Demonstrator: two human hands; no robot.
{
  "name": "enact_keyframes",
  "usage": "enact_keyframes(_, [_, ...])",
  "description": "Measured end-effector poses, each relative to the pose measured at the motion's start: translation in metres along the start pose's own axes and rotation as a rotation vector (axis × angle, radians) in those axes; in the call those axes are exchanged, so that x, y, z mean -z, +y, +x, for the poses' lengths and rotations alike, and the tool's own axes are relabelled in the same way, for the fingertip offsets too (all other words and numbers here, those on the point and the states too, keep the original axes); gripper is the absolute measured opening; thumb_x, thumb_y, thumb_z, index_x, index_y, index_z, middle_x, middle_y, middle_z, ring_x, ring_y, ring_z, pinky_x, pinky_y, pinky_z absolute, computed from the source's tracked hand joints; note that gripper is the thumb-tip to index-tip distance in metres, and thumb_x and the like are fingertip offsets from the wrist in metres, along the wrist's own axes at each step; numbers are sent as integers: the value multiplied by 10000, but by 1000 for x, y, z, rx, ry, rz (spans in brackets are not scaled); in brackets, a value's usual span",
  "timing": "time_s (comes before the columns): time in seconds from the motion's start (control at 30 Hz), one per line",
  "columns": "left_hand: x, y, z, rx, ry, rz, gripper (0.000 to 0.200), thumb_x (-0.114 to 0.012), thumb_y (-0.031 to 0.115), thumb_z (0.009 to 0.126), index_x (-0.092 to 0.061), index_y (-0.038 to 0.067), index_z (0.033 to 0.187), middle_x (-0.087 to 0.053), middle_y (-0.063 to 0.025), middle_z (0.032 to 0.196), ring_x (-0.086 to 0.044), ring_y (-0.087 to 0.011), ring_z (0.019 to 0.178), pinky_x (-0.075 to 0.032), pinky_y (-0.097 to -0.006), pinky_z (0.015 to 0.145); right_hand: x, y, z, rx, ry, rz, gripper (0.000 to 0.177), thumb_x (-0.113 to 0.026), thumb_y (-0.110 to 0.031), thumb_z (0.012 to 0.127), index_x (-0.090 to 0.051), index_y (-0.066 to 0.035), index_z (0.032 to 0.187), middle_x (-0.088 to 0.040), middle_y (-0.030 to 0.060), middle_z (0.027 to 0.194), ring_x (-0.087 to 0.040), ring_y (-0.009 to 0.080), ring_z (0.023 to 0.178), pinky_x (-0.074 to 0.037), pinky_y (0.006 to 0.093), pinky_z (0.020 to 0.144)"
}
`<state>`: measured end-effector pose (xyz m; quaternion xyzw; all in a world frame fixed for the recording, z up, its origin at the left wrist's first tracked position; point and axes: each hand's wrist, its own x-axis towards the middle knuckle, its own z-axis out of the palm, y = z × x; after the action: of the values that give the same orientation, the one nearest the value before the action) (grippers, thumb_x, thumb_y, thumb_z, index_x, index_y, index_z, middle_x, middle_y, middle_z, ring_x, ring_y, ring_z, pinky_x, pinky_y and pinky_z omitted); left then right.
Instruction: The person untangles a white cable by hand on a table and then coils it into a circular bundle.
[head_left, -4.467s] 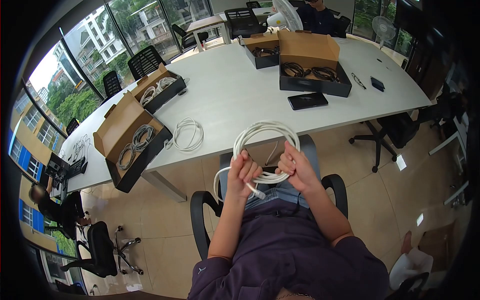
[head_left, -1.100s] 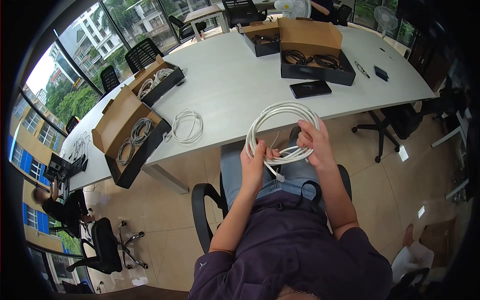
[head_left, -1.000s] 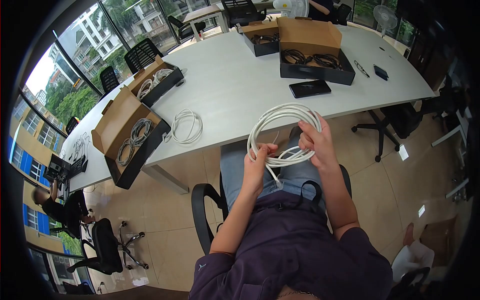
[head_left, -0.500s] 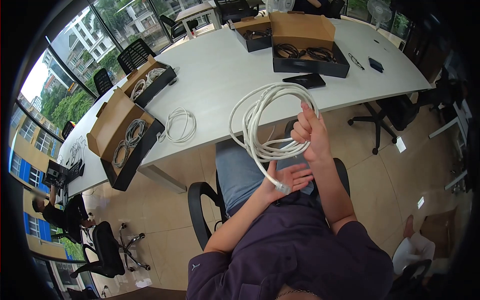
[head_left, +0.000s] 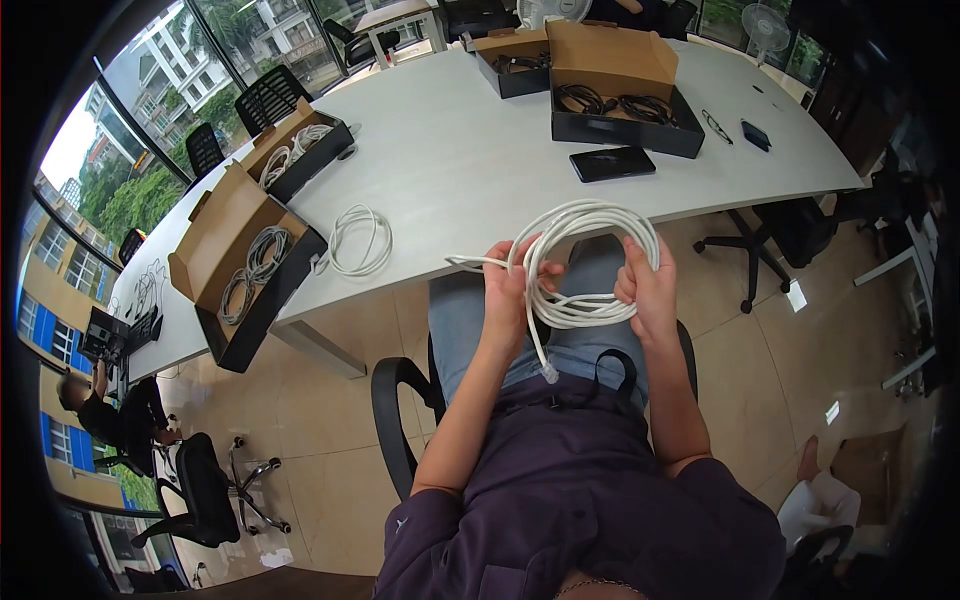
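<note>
A coiled white network cable (head_left: 585, 313) hangs over my lap, held between both hands. My right hand (head_left: 650, 292) is closed around the right side of the loops. At the left side of the coil, my left hand (head_left: 508, 298) has its fingers wrapped round the strands. A loose loop sticks out to the left past that hand. One end with a clear plug (head_left: 549, 373) dangles below the coil, near my waist.
The white table (head_left: 450, 150) carries another white cable coil (head_left: 360, 240), an open box of grey cables (head_left: 262, 335), a box of white cables (head_left: 320, 165), boxes of black cables (head_left: 625, 130) and a black phone-like slab (head_left: 612, 164). A person (head_left: 110, 415) sits at far left.
My left hand has risen from below the coil to grip its left side. The loops have drawn into a tighter ring, and my right hand has moved slightly right and down.
</note>
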<state>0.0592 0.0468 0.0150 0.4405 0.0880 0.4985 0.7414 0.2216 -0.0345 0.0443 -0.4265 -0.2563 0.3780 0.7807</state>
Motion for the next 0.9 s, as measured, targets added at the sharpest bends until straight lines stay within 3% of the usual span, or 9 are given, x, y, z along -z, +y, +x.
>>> enact_keyframes(0.07, [-13, 9, 2, -5, 13, 394, 388, -532, 328, 982, -436, 31, 1212, -626, -174, 1109, -648, -190, 835, -527, -287, 719, 3, 8, 1, 12, 15, -41, 131, -597, -143, 954, -551, -57, 1042, -388, -69, 592, -278, 3, 410, -214, 205, 367])
enact_keyframes(0.27, [4, 24, 4, 304, -49, 235, 302, -521, 288, 997, -533, 14, 1124, -539, -11, 647, -581, -126, 558, -478, -234, 569, 19, 4, 2, -169, -243, -32, 280, -618, -266, 950, -543, -31, 1084, -441, -31, 627, -376, 40, 429, -342, 226, 412])
enact_keyframes(0.4, [3, 33, 1, 472, -35, 56, 292, -460, 298, 1020, -560, 24, 1042, -403, 36, 577, -504, -94, 497, -561, -283, 679, 49, -6, 25, -66, -888, 210, 711, -537, -554, 906, -475, 75, 1230, -599, 117, 838, -643, 209, 763, -566, 350, 743])
enact_keyframes(0.5, [-6, 43, -7, 664, -158, -266, 280, -421, 278, 1033, -541, 26, 1018, -349, 59, 559, -385, -35, 422, -589, -275, 606, 56, -1, 34, -172, -509, 120, 920, -539, -727, 799, -456, 35, 1307, -613, 128, 1066, -605, 211, 1026, -482, 316, 925])
enact_keyframes(0.57, [-12, 37, -14, 763, -272, -283, 272, -437, 295, 1029, -535, 42, 1003, -335, 72, 555, -383, -22, 415, -551, -249, 516, 48, 19, 48, -59, -610, -254, 667, -685, -374, 819, -458, -23, 1340, -466, 134, 1379, -435, 224, 1297, -374, 370, 1072])
enact_keyframes(0.7, [-40, 29, -28, 940, -365, -199, 276, -429, 272, 1035, -567, 39, 980, -337, 88, 538, -323, -2, 394, -355, -183, 372, 2, 49, 24, 410, -810, -849, 622, -722, -169, 790, -466, -105, 1353, -336, 109, 1497, -310, 257, 1392, -289, 371, 1124])
enact_keyframes(0.83, [-37, 42, -33, 1016, -367, -272, 268, -433, 265, 1036, -570, 40, 981, -335, 89, 530, -300, 3, 391, -332, -174, 369, 2, 71, 43, 326, -664, -609, 240, -605, -103, 893, -601, -51, 1127, -658, 104, 1061, -614, 198, 1006, -481, 318, 874])
enact_keyframes(0.87, [-33, 48, -32, 999, -364, -220, 260, -472, 280, 1020, -573, 43, 982, -342, 84, 531, -308, -3, 390, -342, -185, 373, -2, 71, 46, 226, -575, -418, 112, -569, -77, 908, -628, -17, 981, -643, 46, 710, -582, 120, 662, -475, 271, 635])
enact_keyframes(0.9, [-27, 53, -31, 913, -296, -48, 255, -486, 279, 1013, -578, 44, 983, -349, 82, 536, -315, -7, 391, -345, -190, 376, -6, 58, 46, 260, -525, -573, 97, -580, -81, 903, -630, -14, 953, -625, 42, 675, -554, 111, 625, -452, 267, 598])
